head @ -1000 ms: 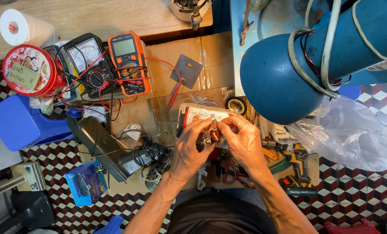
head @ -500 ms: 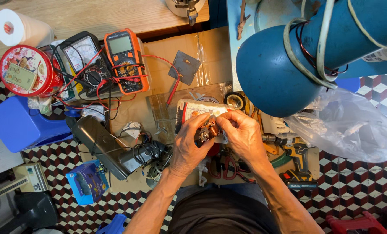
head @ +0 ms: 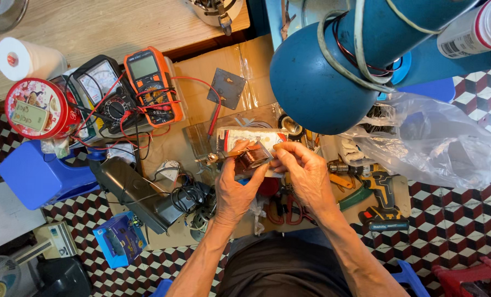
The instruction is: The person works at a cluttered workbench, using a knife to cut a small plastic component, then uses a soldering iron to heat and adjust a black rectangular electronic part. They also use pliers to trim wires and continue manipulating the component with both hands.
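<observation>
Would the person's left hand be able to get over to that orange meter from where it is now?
Probably yes, but not freely. The left hand is gripping a small copper-wound part together with the right hand. The orange meter lies uncovered up to the left, with only red and black leads strewn between.

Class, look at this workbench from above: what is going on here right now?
A person holds a small copper-wound coil in both hands over a cluttered work surface. The left hand supports it from below, while the right hand pinches at its end. An orange multimeter with red leads lies to the left, untouched.
</observation>
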